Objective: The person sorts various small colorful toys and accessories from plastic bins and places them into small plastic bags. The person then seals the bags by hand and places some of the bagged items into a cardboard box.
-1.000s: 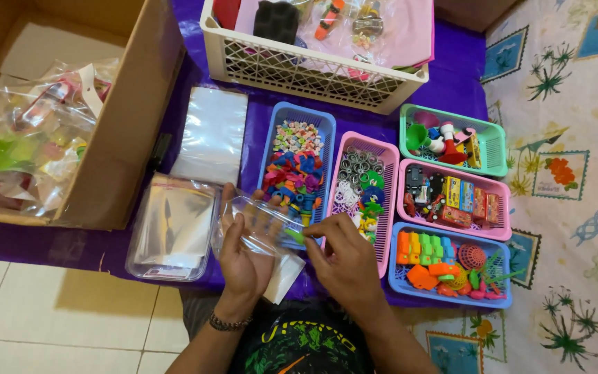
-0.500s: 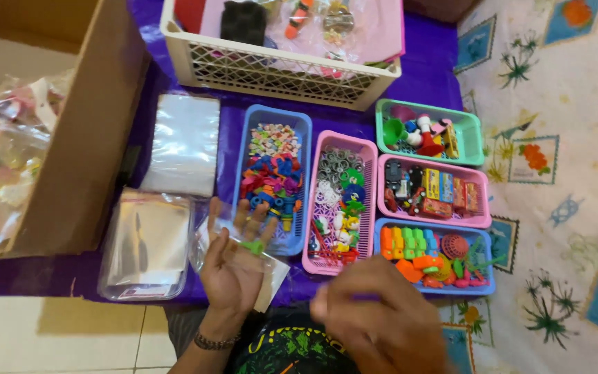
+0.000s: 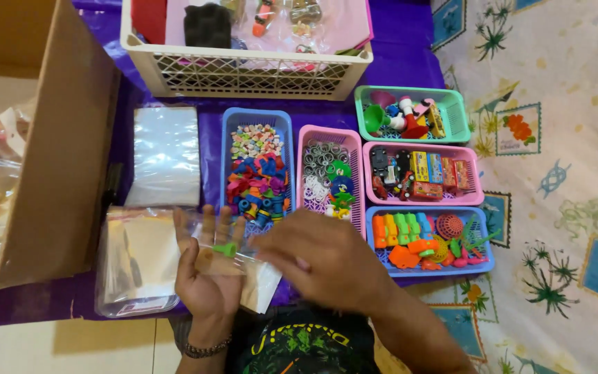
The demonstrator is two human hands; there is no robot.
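Change: the left hand (image 3: 209,280) now lies palm up in front of the blue tray (image 3: 256,166), fingers spread, with a clear bag (image 3: 233,260) across the palm; one second ago both hands pinched the bag upright.
Right hand: the right hand (image 3: 313,260) now sits at the bag's right end, nearer the blue tray than half a second ago; grip on the bag is likely, but the fingertips are hidden.
Bag contents: a green piece (image 3: 226,249) shows inside the bag, at the fingers.
Meaning: judged from this, the bag is loaded and being handled flat.
Hidden: bag mouth and seal cannot be made out.
Cut off: cardboard box (image 3: 57,159), left of the blue tray, runs out of frame.
Blurred: right hand.
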